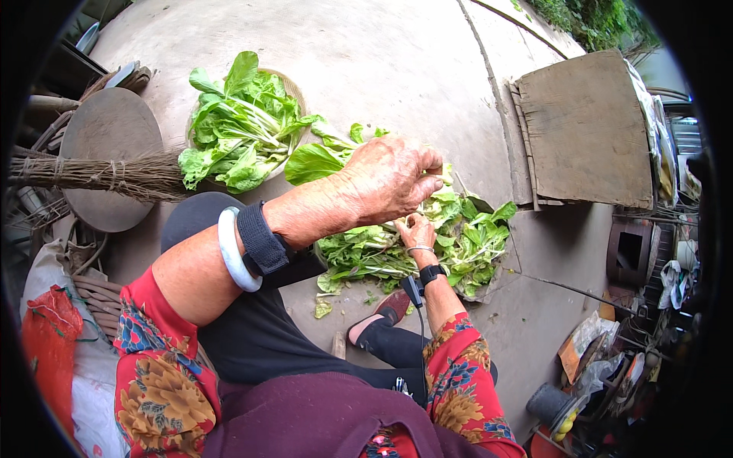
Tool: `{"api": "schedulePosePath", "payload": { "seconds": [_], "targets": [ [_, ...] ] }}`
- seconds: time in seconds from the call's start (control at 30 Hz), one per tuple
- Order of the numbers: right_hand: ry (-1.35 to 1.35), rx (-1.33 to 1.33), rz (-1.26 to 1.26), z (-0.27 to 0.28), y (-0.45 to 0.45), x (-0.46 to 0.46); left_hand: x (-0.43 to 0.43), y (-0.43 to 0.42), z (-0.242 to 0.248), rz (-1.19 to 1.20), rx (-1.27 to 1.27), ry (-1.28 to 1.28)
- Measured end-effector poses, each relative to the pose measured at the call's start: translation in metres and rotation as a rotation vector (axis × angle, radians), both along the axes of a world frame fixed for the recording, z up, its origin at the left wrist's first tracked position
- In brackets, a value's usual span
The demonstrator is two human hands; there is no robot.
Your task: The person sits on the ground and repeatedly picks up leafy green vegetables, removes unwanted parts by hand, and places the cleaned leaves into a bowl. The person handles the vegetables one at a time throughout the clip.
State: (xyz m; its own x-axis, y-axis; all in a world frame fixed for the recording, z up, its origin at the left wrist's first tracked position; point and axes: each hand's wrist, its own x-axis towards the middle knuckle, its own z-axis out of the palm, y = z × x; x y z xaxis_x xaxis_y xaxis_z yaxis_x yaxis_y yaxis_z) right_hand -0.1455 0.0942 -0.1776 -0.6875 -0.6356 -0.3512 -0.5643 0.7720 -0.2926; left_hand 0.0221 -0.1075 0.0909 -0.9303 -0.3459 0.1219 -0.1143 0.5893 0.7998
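Observation:
My left hand [395,180] reaches across from the left, fingers curled and thumb near the fingertips. It is above the heap of leafy greens [366,252], and a pale yellow-green leaf shows just past its fingertips; I cannot tell whether it grips that leaf. Lower and closer to the heap, my right hand [418,232] has its fingers drawn together on pale stems. More greens with a broad leaf [312,163] show behind my left wrist, their stems partly hidden. A round woven basket [293,91] holds a pile of fresh greens [246,131] at the upper left.
A twig broom [103,174] lies across a round wooden board [111,131] at left. A wooden panel [584,129] stands at right, above cluttered household goods. Loose leaves [322,307] lie on the concrete floor [366,63] near my shoe [395,306]. Sacks [51,326] stand at lower left.

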Motion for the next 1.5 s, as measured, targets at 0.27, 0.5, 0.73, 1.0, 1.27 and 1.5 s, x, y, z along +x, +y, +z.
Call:
{"api": "schedulePosePath", "payload": {
  "seconds": [0.27,0.5,0.73,1.0,1.27,1.5],
  "targets": [
    [0.18,-0.258,0.28,0.004,0.035,0.011,0.003,0.002,-0.006,0.026,-0.049,0.034],
    [-0.076,-0.363,-0.127,-0.006,0.019,0.009,0.003,-0.002,-0.003,0.033,0.011,-0.049],
    [-0.286,-0.352,0.115,-0.026,0.027,-0.015,0.007,-0.008,-0.01,0.046,0.011,-0.047],
    [-0.021,-0.221,0.069,-0.015,0.041,0.015,0.01,-0.01,-0.009,0.062,0.036,-0.106],
    [-0.137,-0.492,-0.068,0.064,0.05,0.012,-0.001,-0.004,-0.021,0.0,-0.013,-0.015],
    [-0.322,-0.577,-0.069,0.158,0.065,0.017,-0.02,0.012,-0.029,-0.121,-0.065,-0.16]
  ]
}}
